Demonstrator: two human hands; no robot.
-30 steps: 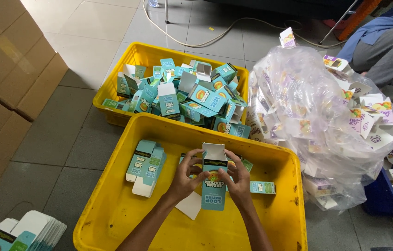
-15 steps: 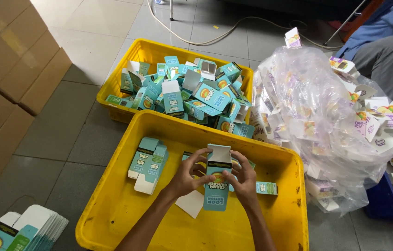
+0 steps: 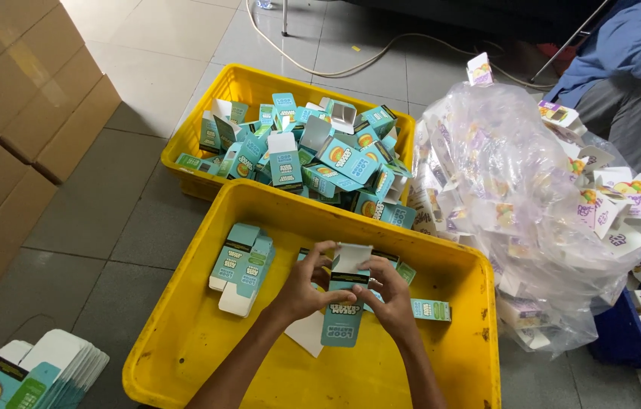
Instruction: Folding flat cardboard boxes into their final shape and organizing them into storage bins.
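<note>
Both hands were over the near yellow crate (image 3: 184, 333), working one teal carton (image 3: 344, 307) held upright btwn them. Left hand (image 3: 301, 291) gripped the carton's left side, fingers (image 3: 319, 254) curled round it and pinching the edge near the top. Right hand (image 3: 388, 299) held the right side, fingers pressed against the front panel; the white top flap (image 3: 352, 257) was bent over towards the opening.

Inside same crate — a small stack of flat teal cartons (image 3: 241, 265) lay to the left, one more flat carton (image 3: 430, 309) just right of the right hand.

Far yellow crate (image 3: 222, 83) was heaped w/ assembled teal cartons. To the right, a clear plastic bag (image 3: 502, 197) held white-and-purple cartons. Brown cardboard boxes (image 3: 17, 113) stood at far left; a fanned stack of flat blanks (image 3: 40, 371) lay on the floor at near left. Another person's blue sleeve (image 3: 623, 45) showed at far right.
</note>
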